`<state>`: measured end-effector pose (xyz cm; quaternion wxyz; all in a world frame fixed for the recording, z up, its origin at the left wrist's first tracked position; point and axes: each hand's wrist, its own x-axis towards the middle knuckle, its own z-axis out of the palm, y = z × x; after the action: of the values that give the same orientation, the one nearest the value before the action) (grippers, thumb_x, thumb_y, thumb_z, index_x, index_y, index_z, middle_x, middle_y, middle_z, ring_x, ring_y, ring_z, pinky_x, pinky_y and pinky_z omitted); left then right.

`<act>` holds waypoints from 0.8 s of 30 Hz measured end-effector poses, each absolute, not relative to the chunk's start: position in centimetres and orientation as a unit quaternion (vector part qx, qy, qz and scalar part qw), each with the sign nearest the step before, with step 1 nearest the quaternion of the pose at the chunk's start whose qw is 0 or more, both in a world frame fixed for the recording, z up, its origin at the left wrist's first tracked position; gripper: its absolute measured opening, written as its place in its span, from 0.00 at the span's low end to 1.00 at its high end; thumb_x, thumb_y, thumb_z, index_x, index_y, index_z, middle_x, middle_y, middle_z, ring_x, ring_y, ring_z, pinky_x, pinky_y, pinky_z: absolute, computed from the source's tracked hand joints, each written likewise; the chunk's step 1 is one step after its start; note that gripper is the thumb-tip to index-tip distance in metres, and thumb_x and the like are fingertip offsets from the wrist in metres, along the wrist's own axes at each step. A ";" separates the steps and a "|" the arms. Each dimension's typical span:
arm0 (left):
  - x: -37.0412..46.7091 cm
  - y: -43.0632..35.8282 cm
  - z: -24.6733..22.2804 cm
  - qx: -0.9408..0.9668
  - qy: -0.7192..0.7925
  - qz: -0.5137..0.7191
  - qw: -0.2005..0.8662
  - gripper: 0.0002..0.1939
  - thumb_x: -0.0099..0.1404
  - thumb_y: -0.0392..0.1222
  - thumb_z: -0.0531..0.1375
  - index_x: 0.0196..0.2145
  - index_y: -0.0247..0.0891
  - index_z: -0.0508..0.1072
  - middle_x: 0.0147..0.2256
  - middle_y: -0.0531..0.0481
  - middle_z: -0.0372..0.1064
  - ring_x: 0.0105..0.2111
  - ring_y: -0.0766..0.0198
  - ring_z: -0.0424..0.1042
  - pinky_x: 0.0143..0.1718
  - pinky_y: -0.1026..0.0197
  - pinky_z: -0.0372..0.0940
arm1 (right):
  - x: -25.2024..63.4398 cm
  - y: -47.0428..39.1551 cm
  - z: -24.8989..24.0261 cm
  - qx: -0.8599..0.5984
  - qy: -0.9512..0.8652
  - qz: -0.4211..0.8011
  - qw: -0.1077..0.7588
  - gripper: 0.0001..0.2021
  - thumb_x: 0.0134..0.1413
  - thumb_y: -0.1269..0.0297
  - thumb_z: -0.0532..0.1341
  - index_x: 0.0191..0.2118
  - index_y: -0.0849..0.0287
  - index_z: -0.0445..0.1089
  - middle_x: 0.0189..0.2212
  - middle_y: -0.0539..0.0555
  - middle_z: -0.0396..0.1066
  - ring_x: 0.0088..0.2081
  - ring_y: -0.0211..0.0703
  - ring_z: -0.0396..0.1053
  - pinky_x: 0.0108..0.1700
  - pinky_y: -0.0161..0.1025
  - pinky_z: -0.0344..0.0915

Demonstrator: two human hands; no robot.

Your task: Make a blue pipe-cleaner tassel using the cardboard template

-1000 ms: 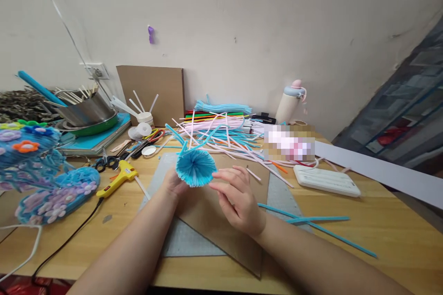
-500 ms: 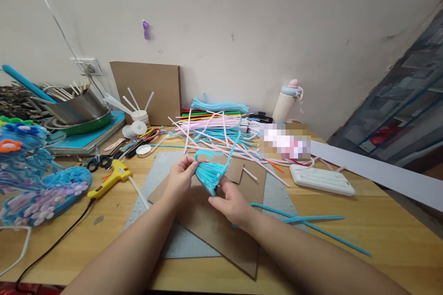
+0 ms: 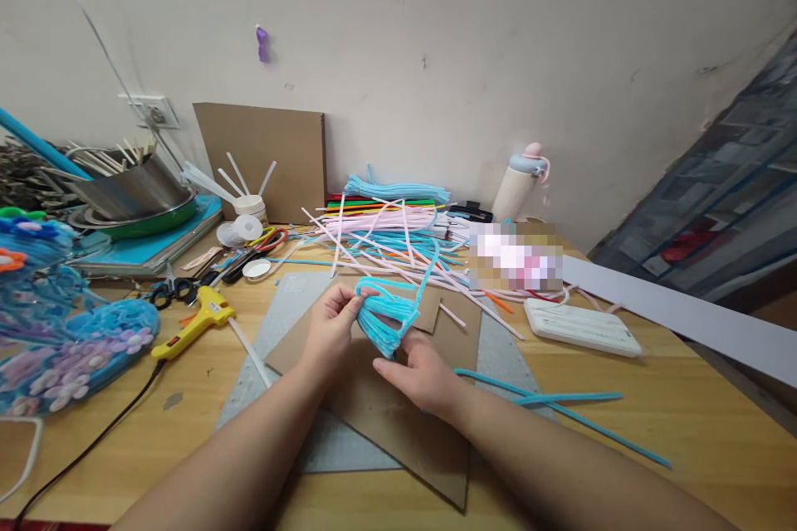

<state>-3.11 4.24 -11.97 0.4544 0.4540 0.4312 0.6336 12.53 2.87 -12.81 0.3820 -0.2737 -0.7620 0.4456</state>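
A fan-shaped bunch of light blue pipe cleaners [image 3: 381,322] is held between my hands above a piece of brown cardboard [image 3: 398,415]. My left hand [image 3: 333,322] pinches its narrow left end between thumb and fingers. My right hand [image 3: 427,369] grips the lower right end, its fingers partly hidden behind the bunch. One blue strand loops over the top and sticks up at the right. Beneath the cardboard lies a grey cutting mat [image 3: 290,303]. Two loose blue pipe cleaners [image 3: 579,398] cross on the table beside my right forearm.
A yellow glue gun [image 3: 196,322] and scissors [image 3: 174,289] lie at left, near a blue flower-covered craft [image 3: 118,340]. Pink and blue pipe cleaners [image 3: 386,224] are piled at the back. A white power strip [image 3: 582,328] and a bottle [image 3: 516,187] stand at right.
The bunch has turned in my hands, and a gap now shows between its upper strands and the rest. Both hands keep their hold. The view has shifted slightly.
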 end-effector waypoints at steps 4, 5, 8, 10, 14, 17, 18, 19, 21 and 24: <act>-3.0 4.2 -12.0 0.449 0.436 0.636 0.450 0.10 0.55 0.42 0.63 0.24 0.36 0.67 0.24 0.55 0.68 0.23 0.70 0.63 0.27 0.68 0.57 | 12.5 3.1 -13.1 -0.266 -0.755 0.457 0.388 0.29 0.50 0.71 0.59 0.59 0.52 0.57 0.55 0.52 0.63 0.57 0.50 0.59 0.61 0.50 0.51; -3.0 4.2 -12.1 0.448 0.437 0.635 0.452 0.10 0.55 0.43 0.63 0.24 0.36 0.68 0.23 0.55 0.68 0.24 0.70 0.63 0.27 0.68 0.57 | 12.5 3.2 -13.1 -0.264 -0.750 0.463 0.391 0.29 0.50 0.71 0.59 0.59 0.51 0.58 0.55 0.52 0.64 0.57 0.49 0.60 0.61 0.50 0.51; -3.0 4.2 -12.5 0.443 0.442 0.632 0.456 0.10 0.56 0.44 0.63 0.26 0.36 0.68 0.24 0.55 0.68 0.24 0.70 0.64 0.29 0.67 0.58 | 12.5 3.4 -13.2 -0.258 -0.742 0.481 0.389 0.28 0.51 0.70 0.59 0.59 0.51 0.58 0.54 0.52 0.65 0.56 0.49 0.61 0.60 0.50 0.53; -2.9 4.2 -12.7 0.439 0.452 0.631 0.452 0.10 0.56 0.45 0.63 0.26 0.36 0.68 0.25 0.54 0.68 0.25 0.69 0.64 0.29 0.67 0.59 | 12.6 3.4 -13.1 -0.257 -0.746 0.480 0.383 0.28 0.52 0.70 0.58 0.60 0.51 0.57 0.54 0.53 0.65 0.56 0.50 0.61 0.60 0.50 0.54; -2.4 3.8 -12.6 0.424 0.474 0.634 0.440 0.12 0.55 0.46 0.63 0.25 0.36 0.68 0.25 0.53 0.68 0.26 0.69 0.64 0.29 0.67 0.59 | 12.8 3.5 -12.2 -0.250 -0.771 0.447 0.378 0.31 0.50 0.72 0.58 0.62 0.51 0.54 0.56 0.53 0.62 0.59 0.50 0.57 0.61 0.50 0.50; -2.2 3.6 -12.4 0.399 0.481 0.641 0.445 0.12 0.56 0.47 0.63 0.26 0.36 0.68 0.25 0.54 0.68 0.26 0.70 0.64 0.30 0.68 0.60 | 13.0 3.9 -11.4 -0.241 -0.781 0.439 0.373 0.32 0.51 0.72 0.58 0.62 0.50 0.53 0.57 0.53 0.60 0.60 0.50 0.55 0.61 0.50 0.50; -2.3 3.6 -12.3 0.387 0.481 0.641 0.456 0.12 0.55 0.47 0.63 0.26 0.36 0.69 0.25 0.54 0.69 0.26 0.70 0.65 0.30 0.68 0.60 | 13.1 4.0 -11.2 -0.234 -0.786 0.437 0.369 0.32 0.50 0.71 0.58 0.62 0.51 0.53 0.58 0.54 0.59 0.60 0.50 0.55 0.61 0.50 0.51; -2.4 3.8 -12.3 0.373 0.479 0.640 0.470 0.12 0.54 0.47 0.64 0.27 0.36 0.69 0.26 0.54 0.69 0.26 0.70 0.66 0.30 0.68 0.61 | 13.2 4.1 -11.0 -0.225 -0.793 0.432 0.366 0.32 0.50 0.71 0.58 0.62 0.51 0.53 0.58 0.54 0.59 0.60 0.51 0.55 0.61 0.50 0.51; -2.9 4.3 -12.1 0.334 0.471 0.638 0.510 0.13 0.51 0.46 0.66 0.28 0.35 0.71 0.28 0.52 0.72 0.27 0.69 0.68 0.29 0.68 0.62 | 13.4 4.3 -10.8 -0.211 -0.805 0.411 0.373 0.33 0.48 0.72 0.58 0.62 0.52 0.54 0.59 0.55 0.58 0.59 0.51 0.55 0.60 0.50 0.51; -3.8 5.6 -12.0 0.247 0.435 0.672 0.546 0.14 0.45 0.42 0.69 0.23 0.35 0.68 0.25 0.53 0.72 0.21 0.71 0.66 0.24 0.69 0.62 | 13.6 4.2 -11.2 -0.215 -0.784 0.367 0.452 0.28 0.49 0.76 0.53 0.57 0.52 0.61 0.54 0.54 0.64 0.56 0.47 0.60 0.59 0.48 0.56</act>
<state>-3.84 5.57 -12.02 0.5458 0.2474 0.4354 0.6718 13.64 4.20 -11.16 0.4521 -0.2147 -0.7839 0.3673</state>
